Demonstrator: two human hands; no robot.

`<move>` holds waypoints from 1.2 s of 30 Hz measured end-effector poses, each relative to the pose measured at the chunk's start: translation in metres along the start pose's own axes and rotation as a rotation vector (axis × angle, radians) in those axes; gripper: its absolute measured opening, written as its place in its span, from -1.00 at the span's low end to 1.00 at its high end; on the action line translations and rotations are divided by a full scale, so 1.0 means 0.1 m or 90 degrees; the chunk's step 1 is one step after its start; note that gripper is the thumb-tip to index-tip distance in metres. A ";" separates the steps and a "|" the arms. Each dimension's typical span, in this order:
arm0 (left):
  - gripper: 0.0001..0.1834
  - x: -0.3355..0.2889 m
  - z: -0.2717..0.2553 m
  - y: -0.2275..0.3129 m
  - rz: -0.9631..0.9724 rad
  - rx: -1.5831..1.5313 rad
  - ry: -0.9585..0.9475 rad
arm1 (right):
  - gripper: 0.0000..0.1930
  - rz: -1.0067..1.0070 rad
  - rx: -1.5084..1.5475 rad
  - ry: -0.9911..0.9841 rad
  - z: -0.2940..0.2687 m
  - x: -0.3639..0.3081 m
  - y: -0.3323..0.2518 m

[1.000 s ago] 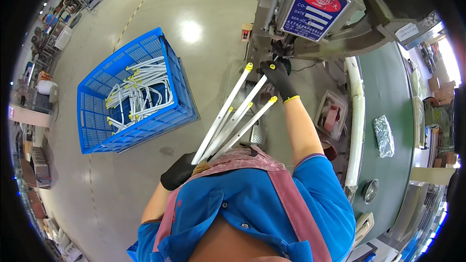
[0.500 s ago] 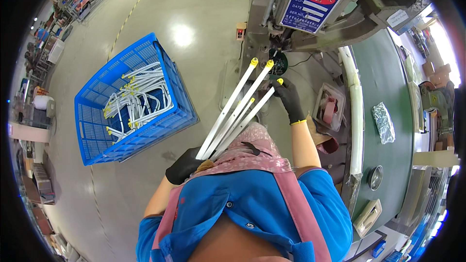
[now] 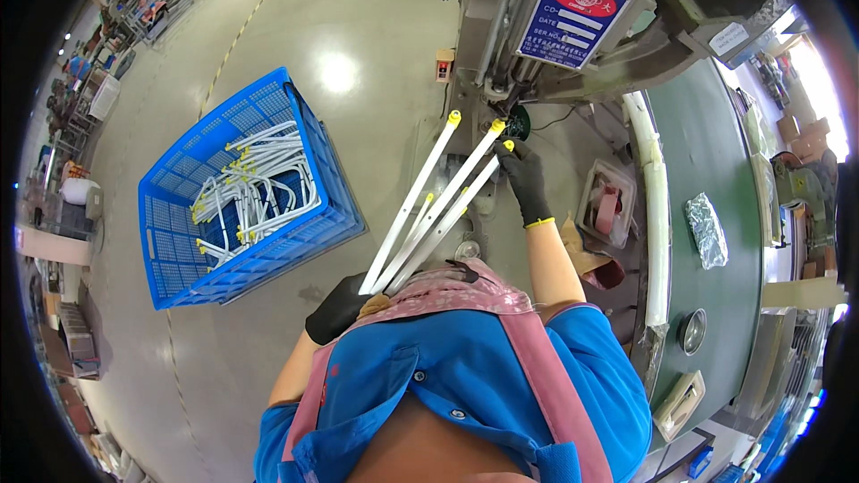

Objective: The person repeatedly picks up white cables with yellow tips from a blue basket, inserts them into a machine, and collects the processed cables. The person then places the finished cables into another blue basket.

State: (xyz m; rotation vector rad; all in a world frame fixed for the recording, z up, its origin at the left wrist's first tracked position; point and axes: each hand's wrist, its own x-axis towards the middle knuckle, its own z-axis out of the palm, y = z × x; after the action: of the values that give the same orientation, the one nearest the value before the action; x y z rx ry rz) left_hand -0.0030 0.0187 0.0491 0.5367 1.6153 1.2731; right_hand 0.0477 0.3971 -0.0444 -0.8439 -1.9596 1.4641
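Note:
My gloved left hand [image 3: 335, 311] is closed around the lower ends of several white tubes [image 3: 414, 201] beside my apron. The tubes fan out away from me, up to the machine, with yellow caps [image 3: 455, 118] on their far ends. Shorter capped ends show between the long ones. My right hand [image 3: 525, 181], also in a black glove, pinches the capped end of the rightmost tube. Just beyond the caps is the working part of a grey machine [image 3: 510, 89], with a dark green round piece [image 3: 517, 122] behind them.
On the floor at left, a blue plastic crate [image 3: 335, 183] holds bent white tubes [image 3: 259, 192] with yellow caps. To the right are a clear bin [image 3: 610, 201] and a green-topped table [image 3: 707, 143] bearing a silvery packet [image 3: 707, 231] and a metal bowl [image 3: 692, 331].
The far ends of the tubes have spread farther apart, the leftmost shifting left. My right hand has moved slightly toward the left, still on the rightmost tube's end. My left hand stays in place.

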 end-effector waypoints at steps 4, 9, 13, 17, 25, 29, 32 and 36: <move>-0.67 -0.03 -0.03 0.10 -0.060 -0.048 0.002 | -0.71 -0.036 -0.019 0.007 -0.04 0.02 -0.17; -0.65 -0.10 0.00 0.18 -0.090 0.031 0.051 | -0.71 -0.086 0.028 0.024 -0.04 0.10 -0.52; -0.65 -0.03 -0.02 0.11 -0.061 -0.043 0.039 | -0.65 -0.146 0.071 -0.001 -0.03 0.14 -0.72; -0.66 0.02 -0.05 0.02 -0.050 0.009 0.042 | -0.67 -0.099 0.004 -0.013 0.00 0.20 -0.82; -0.67 0.16 -0.02 -0.06 -0.018 0.049 0.025 | -0.64 -0.115 -0.083 0.014 -0.02 0.23 -0.87; -0.70 0.15 -0.07 -0.09 -0.002 0.068 0.028 | -0.68 -0.145 -0.180 0.000 -0.03 0.29 -0.88; -0.71 0.15 -0.10 -0.09 -0.032 0.034 0.019 | -0.72 -0.211 -0.368 0.008 -0.02 0.43 -0.86; -0.69 0.17 -0.08 -0.04 -0.034 0.021 0.001 | -0.73 -0.142 -0.266 -0.032 0.08 0.63 -0.72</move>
State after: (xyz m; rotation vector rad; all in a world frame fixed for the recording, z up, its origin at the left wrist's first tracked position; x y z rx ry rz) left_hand -0.0166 0.0271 0.0386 0.5096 1.6442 1.2097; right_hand -0.0103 0.4244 0.0265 -0.7303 -2.3554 0.9712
